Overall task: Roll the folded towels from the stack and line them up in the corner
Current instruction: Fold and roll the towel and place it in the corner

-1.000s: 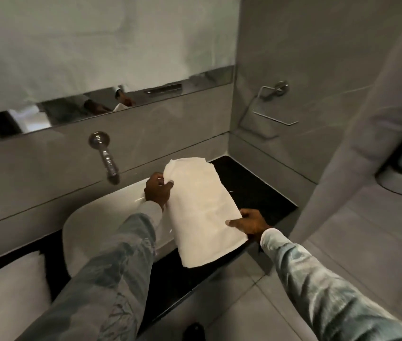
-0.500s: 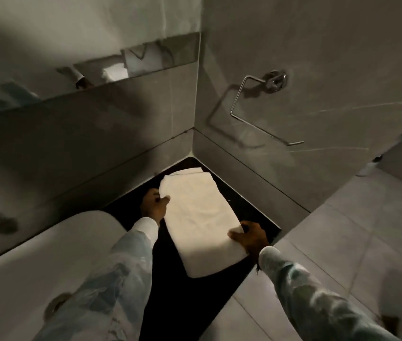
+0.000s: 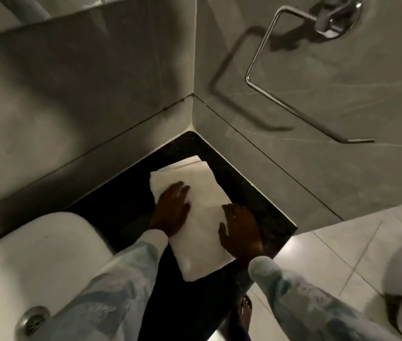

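Two hands press palm-down on one folded white towel [image 3: 201, 217]. The left hand [image 3: 171, 210] lies flat and open on the towel's left edge, fingers extended toward the far corner, wrist emerging from a pale patterned sleeve [image 3: 111, 291] that crosses over the white basin [image 3: 35, 254]. The right hand [image 3: 240, 232] lies flat and open on the towel's right edge nearer the front, fingers spread slightly and pointing toward the wall, thumb angled inward over the cloth; neither hand grips anything. Both forearms reach forward and converge on the towel. The towel lies unrolled and flat on the black countertop [image 3: 264, 212], its long axis running from the front edge toward the corner where the two grey tiled walls meet, its far end near but apart from that corner. The basin sits to the left of the towel, with a metal drain [image 3: 32, 319] visible. A chrome towel ring [image 3: 318, 45] is mounted on the right wall above the countertop.
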